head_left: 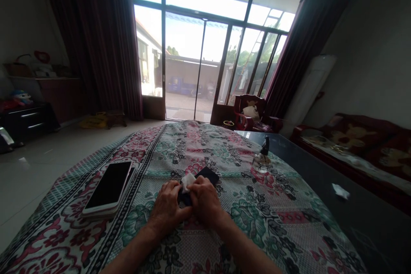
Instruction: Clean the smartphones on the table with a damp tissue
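Observation:
My left hand (168, 206) and my right hand (206, 199) meet over the middle of the table, both closed. Pinched in my right fingers is a crumpled white tissue (188, 180). My left fingers close around the near-left side of a flat dark-blue object (208, 174), with the thumb low on it. Its far corner sticks out beyond my right hand, and the rest is mostly covered, so its kind is unclear. A clear bottle (262, 161) with a black pump top stands to the right, apart from both hands.
A white-framed smartphone (108, 185) lies on a stack at the left. The patterned tablecloth (250, 222) covers the round table. A dark glossy tabletop (366, 222) adjoins at right, with a crumpled white tissue on it. Behind stand a wooden armchair (253, 113) and glass doors.

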The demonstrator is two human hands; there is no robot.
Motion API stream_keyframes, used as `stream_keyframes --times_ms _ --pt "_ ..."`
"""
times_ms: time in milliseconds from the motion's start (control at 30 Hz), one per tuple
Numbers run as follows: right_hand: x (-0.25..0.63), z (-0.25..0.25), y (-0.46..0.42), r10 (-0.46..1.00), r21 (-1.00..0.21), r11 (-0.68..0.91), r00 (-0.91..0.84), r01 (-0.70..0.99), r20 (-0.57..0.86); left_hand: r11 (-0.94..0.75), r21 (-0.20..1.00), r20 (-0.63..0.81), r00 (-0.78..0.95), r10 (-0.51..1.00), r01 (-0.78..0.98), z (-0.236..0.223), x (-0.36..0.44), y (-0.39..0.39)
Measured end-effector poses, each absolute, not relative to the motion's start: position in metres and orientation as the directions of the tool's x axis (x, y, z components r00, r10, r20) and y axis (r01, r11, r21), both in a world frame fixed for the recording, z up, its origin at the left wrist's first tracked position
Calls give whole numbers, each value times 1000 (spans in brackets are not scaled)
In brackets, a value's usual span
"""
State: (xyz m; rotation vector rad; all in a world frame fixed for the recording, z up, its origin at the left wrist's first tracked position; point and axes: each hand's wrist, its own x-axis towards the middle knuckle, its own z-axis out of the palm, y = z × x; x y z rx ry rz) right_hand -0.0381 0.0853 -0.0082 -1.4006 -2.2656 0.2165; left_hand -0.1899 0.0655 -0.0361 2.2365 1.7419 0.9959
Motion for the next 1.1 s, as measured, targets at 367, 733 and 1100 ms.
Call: stream_keyframes --times_ms 367,733,1100 --pt "-5 -2 134 931 -261 253 -161 932 327 -298 501 369 110 923 813 -31 -189 63" --pt "-44 -12 79 860 -421 510 -425 750 282 -311 470 407 110 907 826 -39 -190 66" --pt "-2 -1 146 941 -242 227 -148 943 303 -299 490 376 110 920 819 -34 -188 64"
